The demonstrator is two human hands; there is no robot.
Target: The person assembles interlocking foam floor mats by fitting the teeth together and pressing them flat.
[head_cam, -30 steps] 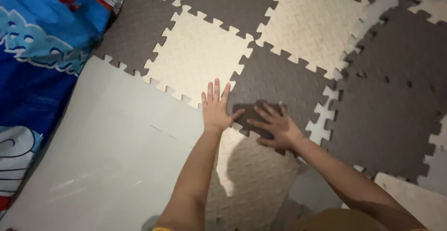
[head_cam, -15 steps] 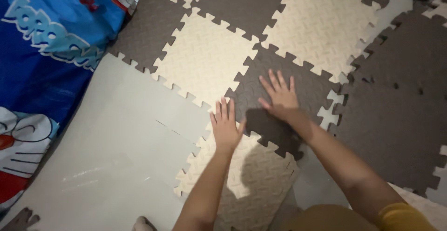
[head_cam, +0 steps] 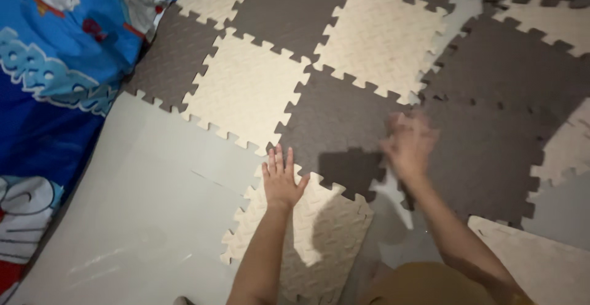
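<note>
Two bare hands are working over a floor of interlocking foam mat tiles, seen from a head camera looking down. The left hand [head_cam: 281, 181], in the lower middle of the frame, is lying flat with fingers spread and released, palm pressing on the upper edge of a beige tile [head_cam: 307, 237], seemingly to hold its toothed edge down against the neighbours. That beige tile is sitting at the lower centre, its teeth meeting a dark brown tile [head_cam: 335, 126] just above it. The right hand [head_cam: 409, 145], to the right of centre, is blurred; its fingers appear open and grasping nothing, hovering over the seam between that brown tile and a larger brown mat section [head_cam: 491, 139] on the right, though contact cannot be told. Bare grey floor [head_cam: 141, 206] is filling the lower left. A blue cartoon-print blanket [head_cam: 61, 65] is lying along the left edge, off the mats.
</note>
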